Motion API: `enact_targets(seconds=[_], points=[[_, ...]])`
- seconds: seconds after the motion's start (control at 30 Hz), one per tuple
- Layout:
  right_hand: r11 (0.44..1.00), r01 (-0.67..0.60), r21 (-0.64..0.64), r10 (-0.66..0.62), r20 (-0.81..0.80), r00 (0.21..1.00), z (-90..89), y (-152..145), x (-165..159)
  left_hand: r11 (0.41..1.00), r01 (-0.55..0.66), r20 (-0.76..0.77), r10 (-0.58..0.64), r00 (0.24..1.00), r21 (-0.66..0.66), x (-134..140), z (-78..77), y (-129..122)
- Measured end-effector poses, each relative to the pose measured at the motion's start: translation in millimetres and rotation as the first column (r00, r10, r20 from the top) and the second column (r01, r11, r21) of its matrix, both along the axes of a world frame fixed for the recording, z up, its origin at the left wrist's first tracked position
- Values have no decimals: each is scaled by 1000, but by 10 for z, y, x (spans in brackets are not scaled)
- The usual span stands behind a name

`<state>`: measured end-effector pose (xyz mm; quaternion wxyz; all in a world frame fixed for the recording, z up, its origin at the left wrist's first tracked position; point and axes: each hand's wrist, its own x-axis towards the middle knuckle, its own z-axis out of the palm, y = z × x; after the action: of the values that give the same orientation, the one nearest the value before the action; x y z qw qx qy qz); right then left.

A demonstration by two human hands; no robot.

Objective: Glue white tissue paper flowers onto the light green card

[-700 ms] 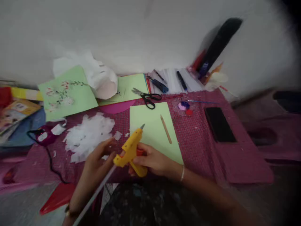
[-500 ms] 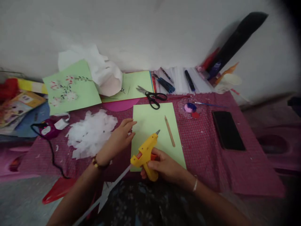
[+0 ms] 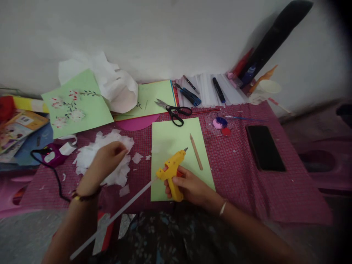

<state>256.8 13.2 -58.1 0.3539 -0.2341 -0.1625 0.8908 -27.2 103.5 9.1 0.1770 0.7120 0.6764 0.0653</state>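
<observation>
My right hand [image 3: 189,185] is wrapped round the handle of a yellow glue gun [image 3: 172,168], its nozzle pointing up and away. A long whitish glue stick [image 3: 118,214] runs from the gun's back end down to the left. The gun is above a light green sheet of paper [image 3: 170,135], where a wooden pencil [image 3: 196,152] lies. Over a pile of white paper pieces [image 3: 92,150] is my left hand [image 3: 108,159], its fingers curled together; whatever they may hold cannot be made out. A few loose white pieces [image 3: 136,158] lie between pile and sheet.
Black-handled scissors [image 3: 176,112] lie at the sheet's top edge. A phone [image 3: 266,148] and a paint palette [image 3: 220,124] are to the right. Leftward are a green card with flowers [image 3: 78,102] and a purple plug socket [image 3: 53,154] with a black cord. A wall rises behind.
My left hand has moved left from the green sheet's edge to the white pile, and its fingers have curled in. The glue gun stays in my right hand, nearly in place.
</observation>
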Motion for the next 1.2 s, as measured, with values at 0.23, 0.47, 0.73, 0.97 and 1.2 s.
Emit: enact_targets(seconds=[0.23,0.47,0.73,0.97,1.2], points=[[996,-7,-87,8,11,1000,-10,43,-70,985,-148,172,131,976,88,-346,-112,-527],[990,-130,-50,134,83,987,-49,-5,-82,880,416,217,-462,860,227,671,-398,159],[997,-61,-56,71,189,979,-26,21,-45,888,459,142,-452,881,-17,901,-535,456],[998,-56,-34,62,220,974,-13,13,-22,953,295,224,-303,926,70,367,-95,168],[997,-56,-60,68,222,973,-16,15,-27,978,-129,148,105,983,166,-742,96,-221]])
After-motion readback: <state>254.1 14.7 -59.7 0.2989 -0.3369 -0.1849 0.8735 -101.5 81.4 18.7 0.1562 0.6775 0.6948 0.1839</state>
